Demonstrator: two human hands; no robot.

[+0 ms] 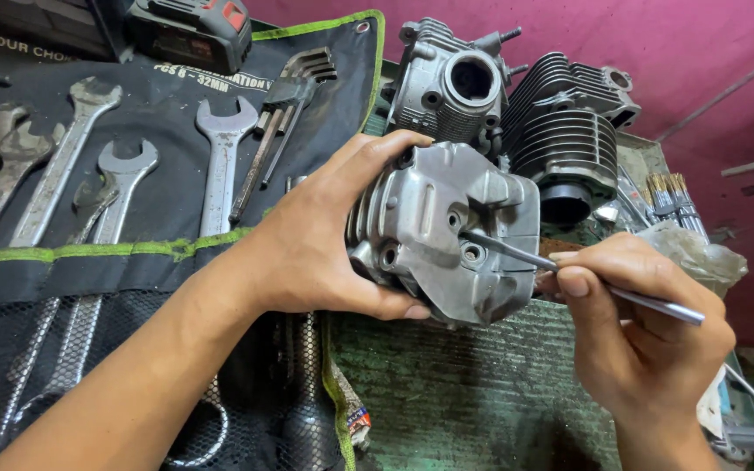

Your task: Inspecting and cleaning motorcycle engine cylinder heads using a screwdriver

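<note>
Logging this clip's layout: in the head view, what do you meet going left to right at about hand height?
Open-ended wrenches on the black tool roll → left hand → grey engine cover in its grip → thin metal rod → right hand.

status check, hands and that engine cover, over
Left hand grips cylinder head cover. Right hand holds thin metal rod, tip at cover hole. Nothing blocking.

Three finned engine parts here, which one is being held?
The silver engine cover nearest the camera: left hand grips it, right hand pokes a thin metal rod into it; the others stand behind.
</note>
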